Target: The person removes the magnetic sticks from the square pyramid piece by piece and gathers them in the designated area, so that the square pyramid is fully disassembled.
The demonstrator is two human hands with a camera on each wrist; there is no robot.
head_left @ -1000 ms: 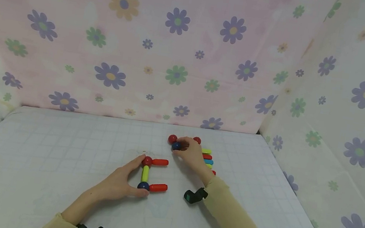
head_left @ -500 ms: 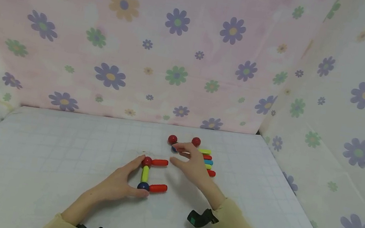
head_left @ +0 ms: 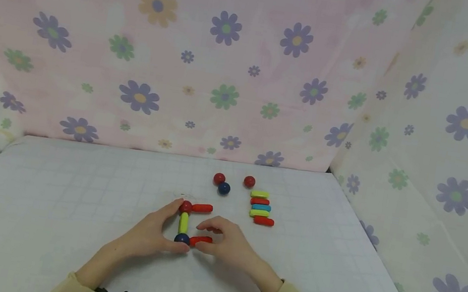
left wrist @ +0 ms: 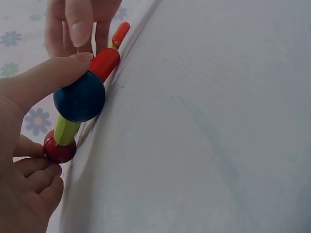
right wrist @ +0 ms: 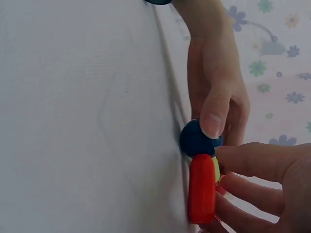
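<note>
A building-toy frame lies on the table: a red ball (head_left: 185, 207), a yellow-green rod (head_left: 183, 223) and a dark blue ball (head_left: 182, 239) in line, with an upper red rod (head_left: 202, 208) and a lower red rod (head_left: 203, 239) pointing right. My left hand (head_left: 149, 232) pinches it end to end, thumb on the blue ball (left wrist: 80, 99), fingers at the red ball (left wrist: 60, 148). Beside the lower red rod (right wrist: 201, 189) hovers my right hand (head_left: 234, 243), thumb and fingers parted around it; whether the thumb touches it I cannot tell.
Farther back lie a loose red ball (head_left: 219, 179), a loose blue ball (head_left: 224, 188) against it, and another red ball (head_left: 249, 181). Right of them several rods (head_left: 261, 207) sit in a stacked row. Flowered cloth (head_left: 228, 63) hangs behind the table.
My right hand has let go of the loose blue ball at the back and come nearer, to the lower red rod. The left hand keeps its hold on the frame.
</note>
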